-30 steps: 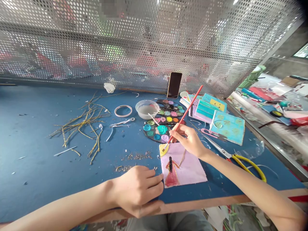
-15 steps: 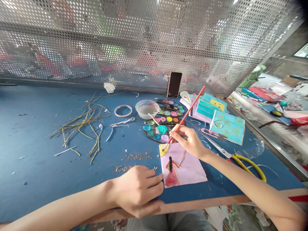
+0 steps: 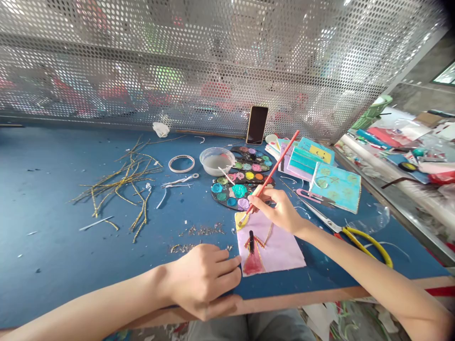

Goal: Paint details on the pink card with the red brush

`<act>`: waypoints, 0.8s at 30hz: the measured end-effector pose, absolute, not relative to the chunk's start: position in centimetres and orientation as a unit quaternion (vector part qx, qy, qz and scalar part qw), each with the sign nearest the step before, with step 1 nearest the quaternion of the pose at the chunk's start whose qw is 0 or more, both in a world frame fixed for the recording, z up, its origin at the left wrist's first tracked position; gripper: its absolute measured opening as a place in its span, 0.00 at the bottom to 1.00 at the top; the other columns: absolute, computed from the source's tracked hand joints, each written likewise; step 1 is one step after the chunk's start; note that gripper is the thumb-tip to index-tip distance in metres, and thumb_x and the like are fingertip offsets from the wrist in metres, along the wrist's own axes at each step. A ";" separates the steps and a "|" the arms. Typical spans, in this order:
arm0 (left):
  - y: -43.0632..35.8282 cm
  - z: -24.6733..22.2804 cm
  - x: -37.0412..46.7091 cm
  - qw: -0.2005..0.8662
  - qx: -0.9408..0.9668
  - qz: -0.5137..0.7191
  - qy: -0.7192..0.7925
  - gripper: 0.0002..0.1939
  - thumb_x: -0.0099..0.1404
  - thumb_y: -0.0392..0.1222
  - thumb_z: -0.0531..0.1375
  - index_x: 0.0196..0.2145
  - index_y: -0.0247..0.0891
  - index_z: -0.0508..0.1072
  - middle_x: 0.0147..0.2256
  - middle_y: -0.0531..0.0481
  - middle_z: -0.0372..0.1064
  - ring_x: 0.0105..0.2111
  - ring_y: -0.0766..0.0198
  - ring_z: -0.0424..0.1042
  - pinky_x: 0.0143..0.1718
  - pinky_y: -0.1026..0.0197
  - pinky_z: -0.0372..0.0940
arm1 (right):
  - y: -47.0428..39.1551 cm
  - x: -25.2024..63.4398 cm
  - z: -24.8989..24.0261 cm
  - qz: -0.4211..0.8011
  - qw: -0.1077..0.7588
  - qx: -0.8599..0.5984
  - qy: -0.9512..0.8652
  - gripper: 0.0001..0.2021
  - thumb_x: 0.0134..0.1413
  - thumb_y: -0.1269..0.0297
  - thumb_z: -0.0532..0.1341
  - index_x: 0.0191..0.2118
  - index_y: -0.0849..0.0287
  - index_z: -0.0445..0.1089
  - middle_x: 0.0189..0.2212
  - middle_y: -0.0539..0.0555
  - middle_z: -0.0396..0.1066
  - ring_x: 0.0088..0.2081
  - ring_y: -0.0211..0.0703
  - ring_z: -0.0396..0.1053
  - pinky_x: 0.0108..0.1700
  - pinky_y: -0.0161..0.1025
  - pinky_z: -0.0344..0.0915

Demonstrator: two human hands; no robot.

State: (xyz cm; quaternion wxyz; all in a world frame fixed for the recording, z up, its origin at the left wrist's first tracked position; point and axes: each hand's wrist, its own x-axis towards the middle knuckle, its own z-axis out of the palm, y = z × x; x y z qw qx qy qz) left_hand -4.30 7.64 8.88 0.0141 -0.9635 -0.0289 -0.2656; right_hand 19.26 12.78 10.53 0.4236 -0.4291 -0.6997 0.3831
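A red-handled paintbrush (image 3: pixel 277 162) is pinched in my right hand (image 3: pixel 280 212), its handle slanting up and to the right. Its bristles touch the yellow corner patch of a lilac painted square (image 3: pixel 284 253). That square also carries a red dress shape with gold edging and a black strip. At the square's left edge lies my left hand (image 3: pixel 206 282), fingers loosely bent and slightly apart, holding nothing visible. Just behind the square, partly covered by my right hand, is a black paint palette (image 3: pixel 223 202) with several colours. A clear water bowl (image 3: pixel 216 162) stands beside it.
Yellow-handled scissors (image 3: pixel 366 248) and painted cards (image 3: pixel 336 187) lie right. A phone (image 3: pixel 257 125) leans against the perforated metal screen (image 3: pixel 199 61). Gold-wrapped twigs (image 3: pixel 131 180), a tape roll (image 3: pixel 181 164) and small scissors (image 3: pixel 180 180) lie left, with scraps (image 3: pixel 206 230) nearer.
The brush has moved slightly left and down across the yellow corner, with my right hand shifting left a little. My left hand stays in place.
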 end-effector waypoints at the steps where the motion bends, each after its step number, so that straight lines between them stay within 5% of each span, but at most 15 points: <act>1: 7.6 8.9 -4.3 0.016 -0.963 -0.267 -0.030 0.14 0.63 0.47 0.54 0.33 0.33 0.73 0.34 0.43 0.77 0.20 0.64 0.63 0.16 0.57 0.55 | 12.9 19.3 10.5 0.374 0.423 -0.435 -0.701 0.09 0.58 0.58 0.62 0.30 0.57 0.68 0.24 0.47 0.71 0.27 0.36 0.72 0.33 0.36 0.68; 24: 7.6 8.9 -4.3 0.014 -0.961 -0.274 -0.029 0.14 0.63 0.46 0.55 0.33 0.32 0.73 0.33 0.43 0.77 0.19 0.64 0.62 0.15 0.57 0.54 | 13.7 20.3 10.5 0.320 0.430 -0.457 -0.710 0.12 0.61 0.53 0.58 0.32 0.56 0.67 0.24 0.48 0.69 0.27 0.38 0.70 0.33 0.38 0.66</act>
